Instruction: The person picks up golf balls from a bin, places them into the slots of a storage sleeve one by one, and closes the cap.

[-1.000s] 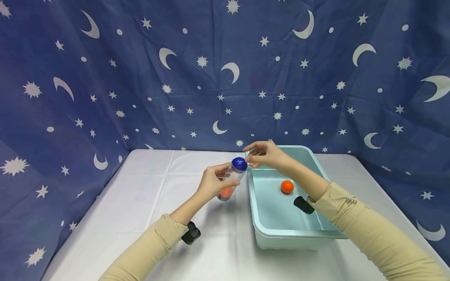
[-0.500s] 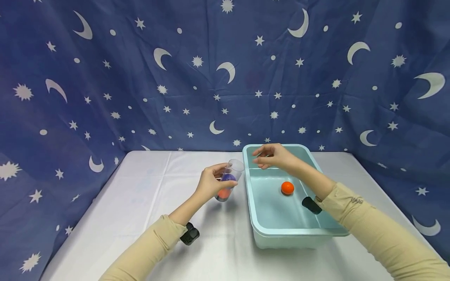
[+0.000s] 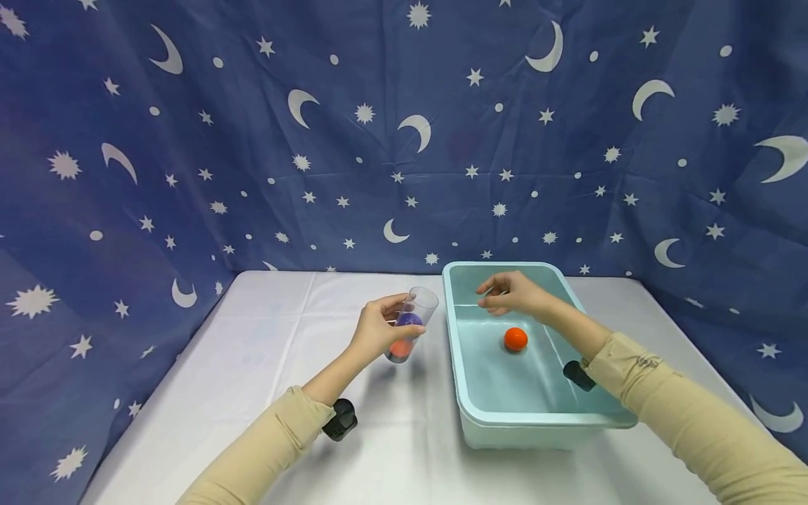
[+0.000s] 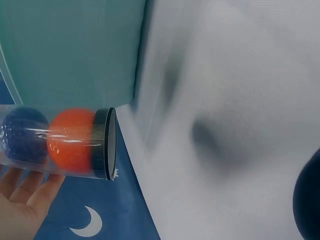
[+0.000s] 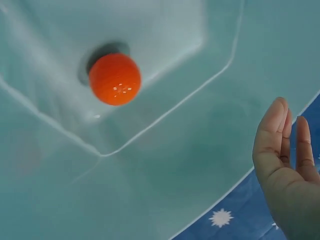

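Since then my right hand [image 3: 513, 294] drifted over the bin [image 3: 470, 414], fingers relaxed; left hand [image 3: 379, 330] grips the tube [image 3: 413, 319], two balls in, orange ball [image 3: 515, 339] left.

The head view looks forward and down from well back over the table [image 3: 252, 393]. The left wrist view sits close beside the clear tube [image 4: 55, 145]. The right wrist view looks close down into the teal bin [image 5: 210, 150], which all three views share.

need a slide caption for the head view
Left hand grips a clear tube holding two balls while the right hand hovers over a teal bin containing an orange ball.
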`<state>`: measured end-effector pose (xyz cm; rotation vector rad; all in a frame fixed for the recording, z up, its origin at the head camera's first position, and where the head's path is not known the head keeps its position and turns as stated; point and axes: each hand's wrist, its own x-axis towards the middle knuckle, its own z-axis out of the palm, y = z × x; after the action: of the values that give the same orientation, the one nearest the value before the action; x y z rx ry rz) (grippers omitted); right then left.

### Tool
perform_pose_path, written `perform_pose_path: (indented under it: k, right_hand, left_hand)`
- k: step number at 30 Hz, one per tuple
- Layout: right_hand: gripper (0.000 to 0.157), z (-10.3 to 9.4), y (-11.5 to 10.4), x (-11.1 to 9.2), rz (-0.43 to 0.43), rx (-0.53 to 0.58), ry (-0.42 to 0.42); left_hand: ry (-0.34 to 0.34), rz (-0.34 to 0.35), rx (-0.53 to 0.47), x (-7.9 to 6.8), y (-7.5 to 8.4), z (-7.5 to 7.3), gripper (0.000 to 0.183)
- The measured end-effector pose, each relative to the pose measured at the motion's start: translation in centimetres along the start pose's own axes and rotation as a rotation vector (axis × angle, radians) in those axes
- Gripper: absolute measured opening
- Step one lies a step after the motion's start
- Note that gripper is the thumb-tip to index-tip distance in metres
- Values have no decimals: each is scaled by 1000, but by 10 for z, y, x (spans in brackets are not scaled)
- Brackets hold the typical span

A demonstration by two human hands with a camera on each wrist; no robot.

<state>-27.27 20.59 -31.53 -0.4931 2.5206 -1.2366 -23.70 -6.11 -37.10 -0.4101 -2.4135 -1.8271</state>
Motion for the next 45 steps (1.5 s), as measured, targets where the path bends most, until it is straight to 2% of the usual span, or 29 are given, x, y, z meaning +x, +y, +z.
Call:
perform_pose_path:
  k: [8, 17, 29, 36, 41, 45]
  right_hand:
    - [40, -4, 19, 5, 62, -72, 14]
    - [36, -3, 27, 11, 106, -193, 42]
    - [31, 5, 43, 17, 248, -330, 113]
    - [30, 4, 58, 17, 344, -335, 141]
    - [26, 2, 61, 17, 427, -345, 136]
    - [21, 4, 65, 19, 456, -325, 118]
  left_hand:
    - [5, -5, 7, -2, -5, -4, 54]
    - [14, 2, 40, -1, 0, -10, 55]
    - [20, -18, 29, -2, 0, -12, 55]
    - [16, -13, 37, -2, -4, -11, 55]
    - [10, -17, 24, -1, -3, -11, 55]
    - [8, -23, 12, 0, -2, -10, 55]
